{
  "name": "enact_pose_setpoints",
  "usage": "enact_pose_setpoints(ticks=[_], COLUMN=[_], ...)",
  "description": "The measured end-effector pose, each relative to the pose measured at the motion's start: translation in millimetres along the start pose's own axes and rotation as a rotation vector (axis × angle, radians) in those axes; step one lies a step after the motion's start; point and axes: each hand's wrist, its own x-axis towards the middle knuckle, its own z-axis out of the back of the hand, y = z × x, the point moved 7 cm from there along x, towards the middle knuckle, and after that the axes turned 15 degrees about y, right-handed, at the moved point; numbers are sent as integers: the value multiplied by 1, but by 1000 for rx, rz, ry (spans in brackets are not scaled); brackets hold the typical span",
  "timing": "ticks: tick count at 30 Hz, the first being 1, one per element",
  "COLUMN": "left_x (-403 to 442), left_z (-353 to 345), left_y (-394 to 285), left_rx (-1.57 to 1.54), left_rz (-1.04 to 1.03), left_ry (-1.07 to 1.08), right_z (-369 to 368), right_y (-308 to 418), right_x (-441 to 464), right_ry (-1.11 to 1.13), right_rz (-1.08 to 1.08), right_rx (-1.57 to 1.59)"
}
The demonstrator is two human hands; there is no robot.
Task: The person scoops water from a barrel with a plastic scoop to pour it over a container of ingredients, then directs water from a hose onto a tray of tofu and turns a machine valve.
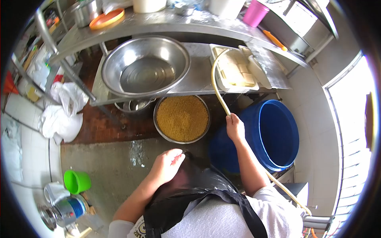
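Note:
My right hand (235, 127) is wrapped round a pale yellow hose (216, 85). From the hand the hose curves up to a white tub (234, 88) of pale blocks on the lower steel shelf. My left hand (170, 163) is held in front of the black apron (190, 180), fingers curled together; whether anything is between them is too small to tell. Just beyond it, a round metal bowl (182, 119) full of yellow grains sits on the floor. A large, wide steel basin (147, 65) stands on the shelf, left of the tub.
An open blue barrel (278, 135) stands at the right, beside my right arm. The upper steel shelf (158, 27) holds an orange lid (107, 19) and a pink cup (255, 14). At the left are white bags (61, 119) and a green bucket (77, 182).

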Motion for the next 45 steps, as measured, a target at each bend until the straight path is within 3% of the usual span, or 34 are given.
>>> enact_pose_setpoints(ticks=[15,21,27,45], left_x=[-3,-4,-2,-5], left_z=[-3,1,-1,-3], left_y=[5,0,0,3], left_rx=[-39,-20,15,-48], left_rz=[-65,18,-2,21], left_ry=[-16,-5,34,19], right_z=[-13,-9,-17,-2], right_y=[8,7,3,-7], right_x=[-9,-13,-12,-3], right_ry=[55,-34,54,-58], right_rz=[8,-11,-36,-31], right_rx=[5,-72,-10,4])
